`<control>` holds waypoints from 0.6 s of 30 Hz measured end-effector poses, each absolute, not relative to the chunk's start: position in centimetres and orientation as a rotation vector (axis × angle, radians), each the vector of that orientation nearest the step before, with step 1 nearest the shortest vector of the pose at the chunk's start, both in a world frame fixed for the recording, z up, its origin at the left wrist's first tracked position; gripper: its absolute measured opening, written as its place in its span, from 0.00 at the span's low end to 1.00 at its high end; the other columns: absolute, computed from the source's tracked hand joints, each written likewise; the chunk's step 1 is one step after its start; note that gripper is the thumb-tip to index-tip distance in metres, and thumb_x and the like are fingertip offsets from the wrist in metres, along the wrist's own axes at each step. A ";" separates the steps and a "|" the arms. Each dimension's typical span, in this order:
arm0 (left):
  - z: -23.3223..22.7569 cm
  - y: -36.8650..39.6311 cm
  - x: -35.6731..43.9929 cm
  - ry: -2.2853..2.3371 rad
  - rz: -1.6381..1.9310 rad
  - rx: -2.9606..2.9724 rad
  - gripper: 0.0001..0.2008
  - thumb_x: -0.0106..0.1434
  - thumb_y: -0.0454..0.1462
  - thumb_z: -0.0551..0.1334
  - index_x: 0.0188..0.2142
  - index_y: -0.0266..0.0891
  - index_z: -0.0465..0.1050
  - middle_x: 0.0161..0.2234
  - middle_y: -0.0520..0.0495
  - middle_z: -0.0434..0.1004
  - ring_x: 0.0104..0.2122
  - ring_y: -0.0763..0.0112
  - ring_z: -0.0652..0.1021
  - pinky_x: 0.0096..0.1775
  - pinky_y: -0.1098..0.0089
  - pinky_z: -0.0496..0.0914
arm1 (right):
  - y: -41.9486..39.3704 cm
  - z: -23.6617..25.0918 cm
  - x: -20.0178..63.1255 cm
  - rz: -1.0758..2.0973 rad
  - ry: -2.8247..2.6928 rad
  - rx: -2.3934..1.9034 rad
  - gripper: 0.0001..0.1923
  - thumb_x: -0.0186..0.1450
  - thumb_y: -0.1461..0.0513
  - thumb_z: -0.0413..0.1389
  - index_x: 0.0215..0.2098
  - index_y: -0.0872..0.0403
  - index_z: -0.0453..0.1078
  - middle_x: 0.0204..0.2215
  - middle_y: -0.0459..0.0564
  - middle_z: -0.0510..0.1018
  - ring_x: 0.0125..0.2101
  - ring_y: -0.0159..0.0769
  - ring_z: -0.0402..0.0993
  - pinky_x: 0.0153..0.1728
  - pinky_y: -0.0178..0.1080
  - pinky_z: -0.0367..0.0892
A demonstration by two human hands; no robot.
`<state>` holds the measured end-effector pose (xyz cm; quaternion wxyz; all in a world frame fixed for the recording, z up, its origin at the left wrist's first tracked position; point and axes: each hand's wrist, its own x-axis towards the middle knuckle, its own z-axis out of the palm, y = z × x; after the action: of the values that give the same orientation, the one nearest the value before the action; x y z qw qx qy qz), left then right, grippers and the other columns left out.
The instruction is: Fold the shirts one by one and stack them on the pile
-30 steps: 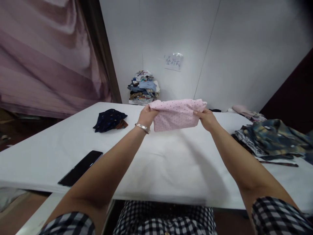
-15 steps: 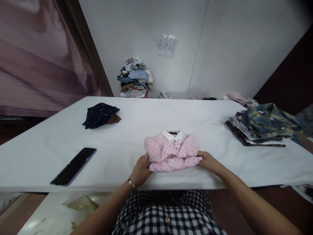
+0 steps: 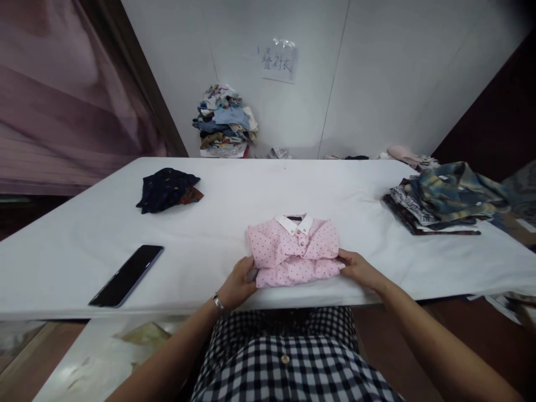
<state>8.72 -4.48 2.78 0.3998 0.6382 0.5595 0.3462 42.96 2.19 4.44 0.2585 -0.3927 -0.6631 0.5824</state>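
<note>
A pink dotted shirt (image 3: 299, 245) with a white collar lies folded into a compact bundle near the table's front edge, collar away from me. My left hand (image 3: 240, 282) grips its left side at the lower folded band, the fingertips partly hidden by the cloth. On the opposite side, my right hand (image 3: 355, 267) is closed on the right end of that same band, with the thumb on top and fingers underneath. A bracelet circles my left wrist.
The white-covered table (image 3: 234, 201) bears a dark patterned garment (image 3: 167, 190) at far left and a black phone (image 3: 128, 275) at near left. Folded shirts (image 3: 448, 195) are stacked at right. Behind the table stands a clothes pile (image 3: 226, 123); a paper sign (image 3: 280, 61) hangs on the wall.
The whole view has shifted slightly, so things appear a little higher. Both hands keep their hold on the pink shirt, whose fold looks nearly the same.
</note>
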 end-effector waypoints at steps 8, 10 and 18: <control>4.4 -3.9 8.8 1.317 0.994 1.078 0.26 0.54 0.44 0.65 0.52 0.39 0.67 0.49 0.41 0.75 0.51 0.56 0.73 0.53 0.58 0.67 | 1.7 5.6 43.4 1.686 -1.676 -0.996 0.32 0.59 0.54 0.57 0.61 0.47 0.60 0.59 0.49 0.66 0.60 0.44 0.59 0.59 0.48 0.55; 4.7 -3.1 9.2 1.473 1.003 1.000 0.24 0.55 0.49 0.64 0.46 0.37 0.71 0.46 0.40 0.77 0.47 0.56 0.75 0.48 0.60 0.70 | 2.5 5.7 43.4 1.663 -1.574 -1.102 0.29 0.63 0.50 0.53 0.61 0.47 0.61 0.58 0.50 0.68 0.58 0.44 0.61 0.57 0.48 0.58; 6.0 1.4 10.3 1.435 1.057 0.616 0.20 0.47 0.40 0.69 0.39 0.33 0.74 0.43 0.37 0.78 0.39 0.58 0.78 0.35 0.65 0.73 | 7.0 5.7 41.1 1.645 -1.268 -1.339 0.31 0.55 0.58 0.62 0.57 0.49 0.63 0.51 0.53 0.74 0.50 0.46 0.70 0.49 0.47 0.66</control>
<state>10.27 1.40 6.05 0.5875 0.2642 0.6158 0.4536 41.07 7.01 5.70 0.3290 -0.5117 -0.4846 0.6286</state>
